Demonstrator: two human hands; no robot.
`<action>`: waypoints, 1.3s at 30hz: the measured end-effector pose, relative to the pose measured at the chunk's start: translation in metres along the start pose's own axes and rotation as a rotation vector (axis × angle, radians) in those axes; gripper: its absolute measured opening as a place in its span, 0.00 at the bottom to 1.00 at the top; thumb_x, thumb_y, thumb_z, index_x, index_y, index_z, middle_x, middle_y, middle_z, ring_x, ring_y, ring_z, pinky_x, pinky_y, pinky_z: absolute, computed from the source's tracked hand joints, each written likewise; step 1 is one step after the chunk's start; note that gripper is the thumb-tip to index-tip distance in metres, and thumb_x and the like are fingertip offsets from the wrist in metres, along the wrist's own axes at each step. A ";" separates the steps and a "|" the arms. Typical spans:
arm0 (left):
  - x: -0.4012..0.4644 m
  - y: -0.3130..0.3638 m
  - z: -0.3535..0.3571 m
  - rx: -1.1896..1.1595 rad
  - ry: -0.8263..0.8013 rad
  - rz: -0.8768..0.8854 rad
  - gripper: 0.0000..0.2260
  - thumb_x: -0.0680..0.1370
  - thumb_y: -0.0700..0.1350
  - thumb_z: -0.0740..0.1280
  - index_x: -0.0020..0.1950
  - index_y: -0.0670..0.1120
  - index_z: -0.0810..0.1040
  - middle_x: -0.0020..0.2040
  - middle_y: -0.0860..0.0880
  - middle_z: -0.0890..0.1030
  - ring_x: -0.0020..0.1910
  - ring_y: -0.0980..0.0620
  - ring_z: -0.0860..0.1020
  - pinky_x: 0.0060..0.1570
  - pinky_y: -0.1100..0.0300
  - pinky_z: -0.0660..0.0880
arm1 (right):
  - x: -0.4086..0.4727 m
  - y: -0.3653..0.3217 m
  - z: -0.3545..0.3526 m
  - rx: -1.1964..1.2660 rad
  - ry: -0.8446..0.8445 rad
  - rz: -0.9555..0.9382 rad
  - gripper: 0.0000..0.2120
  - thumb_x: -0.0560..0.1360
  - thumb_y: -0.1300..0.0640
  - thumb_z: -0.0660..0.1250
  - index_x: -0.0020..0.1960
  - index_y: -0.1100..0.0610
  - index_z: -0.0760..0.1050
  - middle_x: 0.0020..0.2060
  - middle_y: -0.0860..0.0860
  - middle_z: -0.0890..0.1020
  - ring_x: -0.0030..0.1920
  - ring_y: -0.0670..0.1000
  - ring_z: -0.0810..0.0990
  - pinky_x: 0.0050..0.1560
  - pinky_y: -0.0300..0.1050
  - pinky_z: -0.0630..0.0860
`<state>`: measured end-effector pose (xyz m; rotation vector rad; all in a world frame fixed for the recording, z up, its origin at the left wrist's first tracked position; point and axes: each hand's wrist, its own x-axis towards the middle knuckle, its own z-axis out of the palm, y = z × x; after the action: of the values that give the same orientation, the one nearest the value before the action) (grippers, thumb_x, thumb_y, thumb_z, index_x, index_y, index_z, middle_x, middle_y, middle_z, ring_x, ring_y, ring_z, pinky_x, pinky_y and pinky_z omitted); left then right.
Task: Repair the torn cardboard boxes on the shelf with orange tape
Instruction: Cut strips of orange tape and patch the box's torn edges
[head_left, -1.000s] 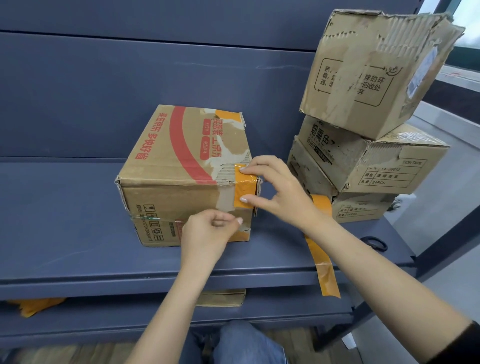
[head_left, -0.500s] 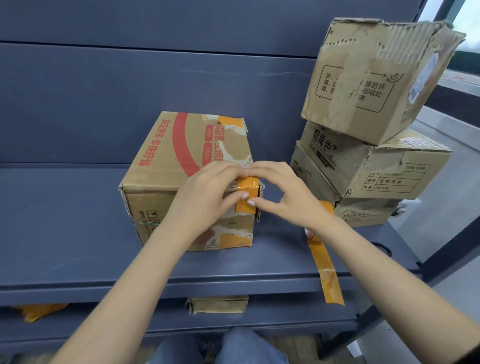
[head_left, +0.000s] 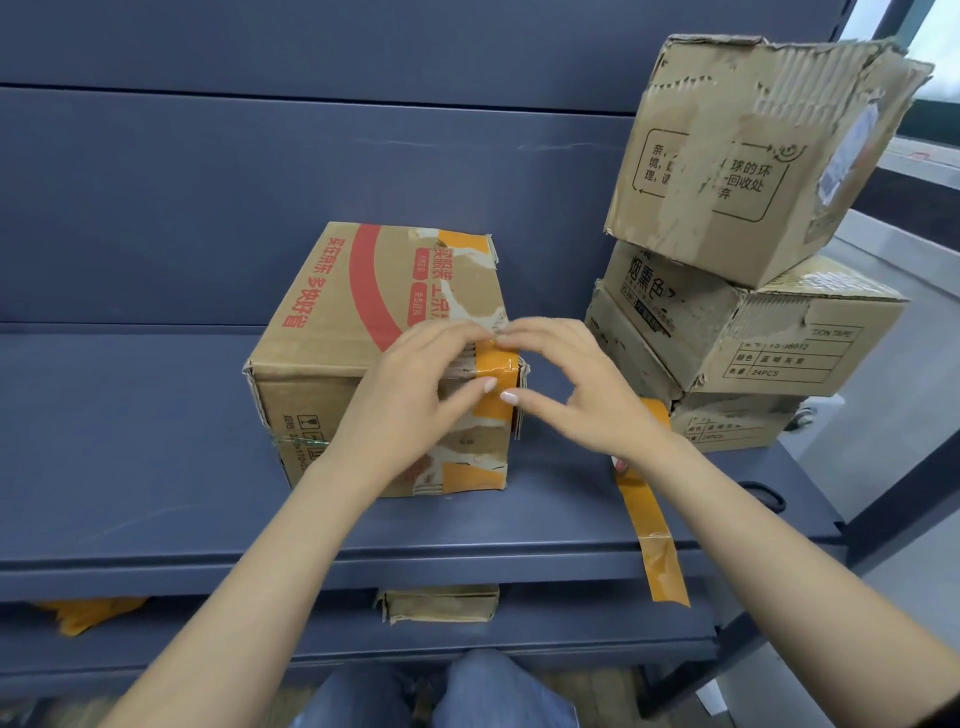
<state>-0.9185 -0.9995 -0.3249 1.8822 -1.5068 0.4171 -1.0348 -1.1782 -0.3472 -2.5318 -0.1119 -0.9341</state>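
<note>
Hands meet on the box (head_left: 332, 332) corner: left hand (head_left: 415, 400) and right hand (head_left: 582, 395), fingers nearly straight, holding nothing, press the orange tape (head_left: 493, 384) between them so it sticks.

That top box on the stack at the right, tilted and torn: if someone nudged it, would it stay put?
Probably not. The top box sits tilted on the box below, so a nudge would likely slide or tip it. Its ragged, peeled walls suggest it would flex rather than stay stiff. Its weight cannot be told.
</note>
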 end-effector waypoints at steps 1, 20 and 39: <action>0.000 -0.001 0.000 0.020 0.008 0.011 0.16 0.76 0.46 0.70 0.63 0.47 0.77 0.60 0.52 0.79 0.62 0.55 0.73 0.63 0.73 0.60 | 0.000 0.000 0.002 -0.006 0.015 -0.024 0.21 0.76 0.50 0.69 0.67 0.55 0.73 0.65 0.48 0.75 0.67 0.48 0.70 0.68 0.43 0.66; -0.003 -0.008 0.006 -0.039 0.090 0.050 0.09 0.75 0.44 0.71 0.54 0.45 0.83 0.53 0.52 0.83 0.55 0.56 0.78 0.57 0.68 0.70 | 0.001 -0.006 0.008 0.011 0.127 -0.075 0.13 0.76 0.53 0.69 0.59 0.57 0.80 0.57 0.45 0.79 0.62 0.47 0.76 0.64 0.50 0.72; -0.004 -0.003 0.010 -0.068 0.158 0.010 0.03 0.74 0.42 0.70 0.41 0.44 0.81 0.47 0.51 0.84 0.48 0.53 0.80 0.48 0.57 0.76 | 0.002 -0.005 0.005 0.150 0.141 0.016 0.05 0.76 0.56 0.69 0.48 0.58 0.81 0.52 0.47 0.82 0.58 0.48 0.79 0.60 0.49 0.75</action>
<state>-0.9185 -1.0034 -0.3352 1.7476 -1.4082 0.5012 -1.0312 -1.1717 -0.3475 -2.3195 -0.1145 -1.0538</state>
